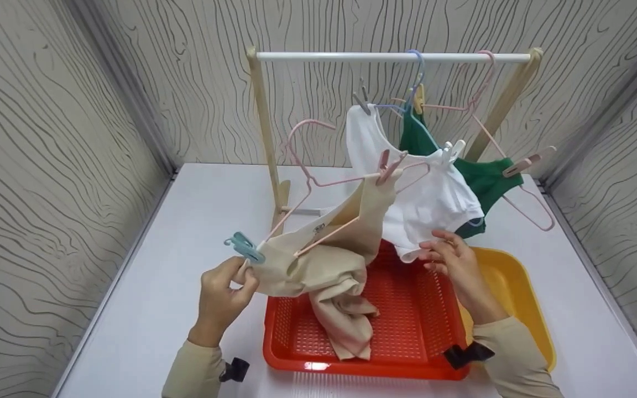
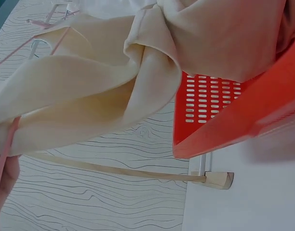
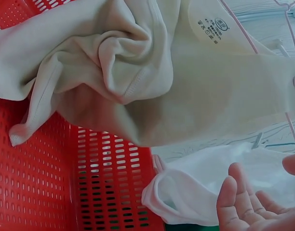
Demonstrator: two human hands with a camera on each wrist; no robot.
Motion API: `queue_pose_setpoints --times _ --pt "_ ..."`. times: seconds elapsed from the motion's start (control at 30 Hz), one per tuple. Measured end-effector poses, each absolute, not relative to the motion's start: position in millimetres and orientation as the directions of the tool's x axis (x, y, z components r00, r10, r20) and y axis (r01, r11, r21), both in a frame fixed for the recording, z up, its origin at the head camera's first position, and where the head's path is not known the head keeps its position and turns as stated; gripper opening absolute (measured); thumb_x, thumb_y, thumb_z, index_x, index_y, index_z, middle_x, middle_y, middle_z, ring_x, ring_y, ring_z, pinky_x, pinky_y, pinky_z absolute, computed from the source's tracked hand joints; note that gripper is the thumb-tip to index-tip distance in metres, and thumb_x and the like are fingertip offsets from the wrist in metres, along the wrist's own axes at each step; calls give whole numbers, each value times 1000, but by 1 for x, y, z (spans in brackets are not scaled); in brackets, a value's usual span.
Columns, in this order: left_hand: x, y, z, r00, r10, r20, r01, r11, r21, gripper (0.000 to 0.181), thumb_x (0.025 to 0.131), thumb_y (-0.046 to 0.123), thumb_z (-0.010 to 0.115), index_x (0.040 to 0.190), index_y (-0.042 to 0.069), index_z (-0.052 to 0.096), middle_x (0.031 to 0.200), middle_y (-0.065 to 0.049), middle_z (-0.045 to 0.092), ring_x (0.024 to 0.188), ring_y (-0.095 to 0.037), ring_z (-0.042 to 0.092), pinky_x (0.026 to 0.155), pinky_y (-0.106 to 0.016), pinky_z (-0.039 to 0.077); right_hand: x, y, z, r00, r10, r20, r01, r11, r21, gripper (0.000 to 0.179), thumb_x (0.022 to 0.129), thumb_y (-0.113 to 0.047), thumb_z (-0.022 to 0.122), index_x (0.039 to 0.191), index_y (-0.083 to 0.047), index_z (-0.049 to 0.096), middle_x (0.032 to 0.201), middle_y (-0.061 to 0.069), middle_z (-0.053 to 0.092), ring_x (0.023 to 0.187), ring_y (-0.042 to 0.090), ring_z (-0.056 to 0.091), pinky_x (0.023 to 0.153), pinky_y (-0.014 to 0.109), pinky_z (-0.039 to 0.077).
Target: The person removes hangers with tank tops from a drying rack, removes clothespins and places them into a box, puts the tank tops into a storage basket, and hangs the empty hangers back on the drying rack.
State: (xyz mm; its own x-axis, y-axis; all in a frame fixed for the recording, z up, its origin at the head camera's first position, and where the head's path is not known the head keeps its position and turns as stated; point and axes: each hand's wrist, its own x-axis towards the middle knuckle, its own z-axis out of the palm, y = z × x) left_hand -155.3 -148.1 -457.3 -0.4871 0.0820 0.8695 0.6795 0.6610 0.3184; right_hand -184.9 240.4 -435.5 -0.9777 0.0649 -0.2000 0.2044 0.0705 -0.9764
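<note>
My left hand [image 1: 222,298] pinches the shoulder of a beige tank top [image 1: 376,213], just below a teal clothespin [image 1: 245,247]. The top hangs on a pink hanger [image 1: 308,179], whose hook is off the bar. A pink clothespin [image 1: 387,168] clips its other shoulder. The lower part of the top bunches over a red basket [image 1: 365,370]. My right hand [image 1: 459,271] has its fingers loosely bent and holds nothing. Its fingertips are by the hem of a white tank top [image 1: 423,193]; whether they touch it I cannot tell.
A rack with a white bar [image 1: 340,57] and wooden legs [image 1: 266,127] stands at the back. From it hang the white top on a blue hanger [image 1: 421,72] and a green top [image 1: 495,179] on another pink hanger [image 1: 487,83]. A yellow basin [image 1: 528,298] sits right of the basket.
</note>
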Motion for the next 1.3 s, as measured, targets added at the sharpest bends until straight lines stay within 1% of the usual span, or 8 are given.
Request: queue_pose_setpoints --times 0.17,0.47,0.73,0.87,1.03,1.17,1.23,1.3 --pt "-157 -150 -460 -479 119 870 727 608 317 15 68 -6 56 79 1 64 61 -7 65 49 -8 45 45 -15 42 -183 249 -435 -979 72 -190 195 86 -977 46 105 -33 32 138 -1 31 91 -21 65 82 -1 65 78 13 53" --pt "-159 -149 -460 -480 205 853 802 497 332 26 67 -6 58 90 -1 69 73 -11 73 52 -11 54 51 -17 52 -177 262 -435 -985 55 -167 170 72 -983 55 103 -51 18 134 -11 38 101 -26 65 94 -1 65 88 14 51" --pt "-166 -142 -456 -448 291 845 837 469 282 29 63 -9 62 89 2 69 72 -7 73 51 -6 51 56 -15 54 -167 273 -436 -994 93 -58 58 1 -998 46 102 -51 22 115 -20 54 101 -20 70 93 2 68 85 17 54" --pt "-171 -137 -458 -434 311 846 853 443 275 25 62 -6 63 86 2 69 67 -6 71 48 -6 49 51 -13 48 -160 281 -434 -990 140 32 -37 -39 -999 46 102 -48 24 111 -21 60 100 -18 71 93 2 68 84 16 54" --pt "-178 -130 -457 -400 320 859 877 407 256 22 60 -6 63 80 4 67 57 -1 62 46 -7 42 45 -13 39 -150 285 -421 -946 317 63 -42 72 -997 46 102 -47 28 117 -16 59 103 -19 67 98 -1 63 86 10 51" --pt "-183 -125 -456 -383 334 861 884 403 237 19 62 -3 63 79 5 68 55 -1 62 45 -7 42 44 -13 40 -143 283 -412 -908 408 96 11 252 -968 45 102 -47 33 124 -15 55 109 -18 61 94 0 63 77 12 54" --pt "-186 -123 -457 -372 339 864 888 402 224 17 62 -2 63 77 5 67 56 -1 64 44 -6 41 44 -13 40 -141 284 -411 -900 397 181 -40 337 -941 40 103 -42 35 123 -15 56 109 -18 60 89 0 64 72 13 55" --pt "-189 -121 -457 -358 346 867 895 393 213 15 62 -2 63 75 6 66 55 -1 63 44 -6 41 44 -13 40 -139 287 -412 -901 311 302 -188 348 -918 36 104 -30 36 123 -7 56 110 -15 62 87 3 64 70 13 56"
